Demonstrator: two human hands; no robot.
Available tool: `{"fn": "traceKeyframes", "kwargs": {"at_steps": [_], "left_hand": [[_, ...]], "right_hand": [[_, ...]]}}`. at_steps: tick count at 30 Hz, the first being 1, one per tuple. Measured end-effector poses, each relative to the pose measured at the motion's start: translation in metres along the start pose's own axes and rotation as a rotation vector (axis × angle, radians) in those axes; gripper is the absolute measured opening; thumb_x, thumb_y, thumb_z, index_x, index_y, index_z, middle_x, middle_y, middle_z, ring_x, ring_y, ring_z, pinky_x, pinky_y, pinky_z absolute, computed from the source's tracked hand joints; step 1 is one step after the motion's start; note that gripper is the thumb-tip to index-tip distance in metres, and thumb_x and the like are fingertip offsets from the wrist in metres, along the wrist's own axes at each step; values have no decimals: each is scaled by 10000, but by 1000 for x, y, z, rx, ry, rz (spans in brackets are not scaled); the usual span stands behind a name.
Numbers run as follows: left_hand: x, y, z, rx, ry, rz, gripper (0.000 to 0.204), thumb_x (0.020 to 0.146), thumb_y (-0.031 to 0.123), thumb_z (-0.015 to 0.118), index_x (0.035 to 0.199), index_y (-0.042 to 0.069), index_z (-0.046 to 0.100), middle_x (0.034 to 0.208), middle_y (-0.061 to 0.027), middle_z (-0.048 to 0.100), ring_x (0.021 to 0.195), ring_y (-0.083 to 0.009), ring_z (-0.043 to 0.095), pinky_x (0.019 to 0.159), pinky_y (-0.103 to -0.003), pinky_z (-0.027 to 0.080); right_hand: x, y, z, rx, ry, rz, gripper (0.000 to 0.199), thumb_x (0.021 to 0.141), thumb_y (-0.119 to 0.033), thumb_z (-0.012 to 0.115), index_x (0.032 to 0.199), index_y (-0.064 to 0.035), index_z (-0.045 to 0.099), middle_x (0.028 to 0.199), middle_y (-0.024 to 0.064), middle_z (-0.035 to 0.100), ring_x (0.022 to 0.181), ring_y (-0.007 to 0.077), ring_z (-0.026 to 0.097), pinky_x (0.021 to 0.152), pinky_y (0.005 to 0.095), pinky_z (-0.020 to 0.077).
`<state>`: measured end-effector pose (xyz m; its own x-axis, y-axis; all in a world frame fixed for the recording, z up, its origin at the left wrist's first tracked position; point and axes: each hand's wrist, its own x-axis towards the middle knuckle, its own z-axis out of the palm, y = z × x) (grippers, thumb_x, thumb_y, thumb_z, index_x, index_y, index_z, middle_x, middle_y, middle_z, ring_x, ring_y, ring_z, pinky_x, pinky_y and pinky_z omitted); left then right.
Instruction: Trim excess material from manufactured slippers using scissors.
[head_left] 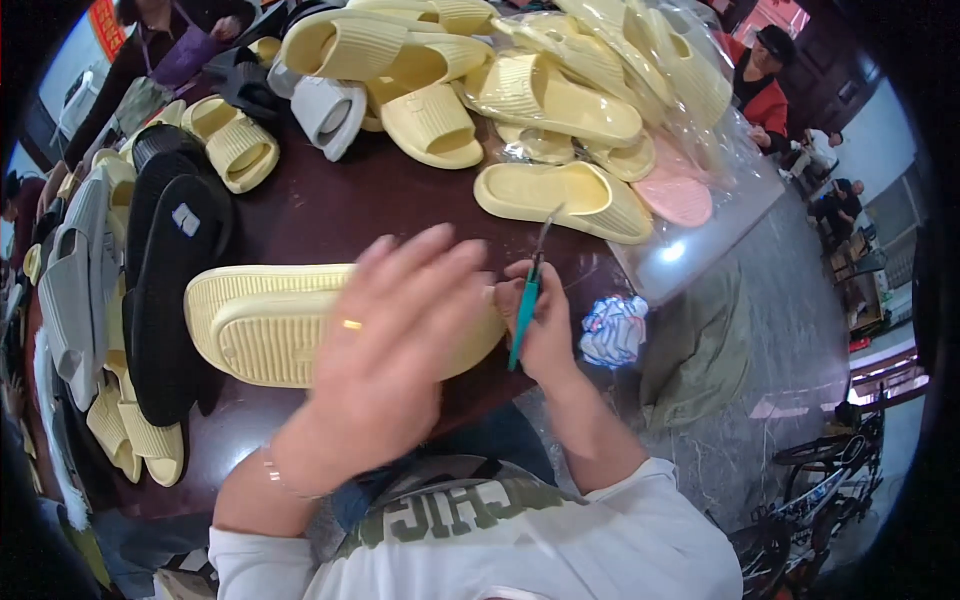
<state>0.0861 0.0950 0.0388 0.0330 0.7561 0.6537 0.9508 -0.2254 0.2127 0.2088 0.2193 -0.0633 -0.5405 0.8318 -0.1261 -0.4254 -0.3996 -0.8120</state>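
A pale yellow slipper (265, 325) lies lengthwise on the dark red table in front of me, a raised ribbed panel facing up. My left hand (395, 340) is over its right half, fingers stretched out and blurred by motion; whether the palm touches it is hidden. At the slipper's right end my right hand (545, 325) is closed round a slim teal-handled tool (526, 310) with a thin, curved metal tip pointing away from me. Right beside that hand sits a bunch of small white-and-blue labels (613, 330).
Yellow slippers (445, 125), some in clear plastic, pile up at the back; a pink one (675, 190) lies at the right. Black slippers (180, 300) and grey ones (75, 290) crowd the left. Dark green cloth (695, 345) hangs at the right. Other people (770, 80) are farther off.
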Motion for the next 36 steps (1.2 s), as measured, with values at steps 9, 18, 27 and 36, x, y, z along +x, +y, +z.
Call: {"fn": "traceKeyframes", "kwargs": {"at_steps": [9, 18, 27, 36], "left_hand": [[-94, -67, -72, 128, -18, -534, 488, 800, 327, 601, 1183, 36, 516, 1251, -194, 458, 1209, -347, 400, 1006, -444, 301], [-137, -106, -79, 296, 147, -738, 582, 724, 373, 644, 1207, 80, 502, 1217, -195, 449, 1153, -356, 405, 970, -431, 325], [-141, -82, -74, 53, 249, -824, 363, 707, 303, 666, 973, 66, 597, 918, -132, 479, 886, -298, 469, 791, -387, 392], [-150, -43, -93, 175, 50, -556, 550, 551, 375, 789, 972, 83, 589, 924, -147, 471, 849, -287, 490, 740, -360, 420]], "right_hand": [[-13, -3, -8, -545, -153, -262, 285, 802, -3, 582, 1033, -57, 424, 782, 38, 556, 578, 47, 473, 496, 180, 369], [-3, 11, -18, -631, -280, -428, 270, 832, -61, 534, 1072, -86, 412, 829, 21, 553, 491, 46, 446, 387, 170, 348], [-14, 11, -7, -713, -175, -425, 355, 817, -138, 596, 1083, -70, 371, 826, 66, 555, 649, 96, 496, 574, 204, 399], [1, 26, 12, -692, -292, -608, 303, 843, -156, 582, 1062, -89, 384, 893, 97, 538, 785, 126, 518, 752, 252, 422]]}}
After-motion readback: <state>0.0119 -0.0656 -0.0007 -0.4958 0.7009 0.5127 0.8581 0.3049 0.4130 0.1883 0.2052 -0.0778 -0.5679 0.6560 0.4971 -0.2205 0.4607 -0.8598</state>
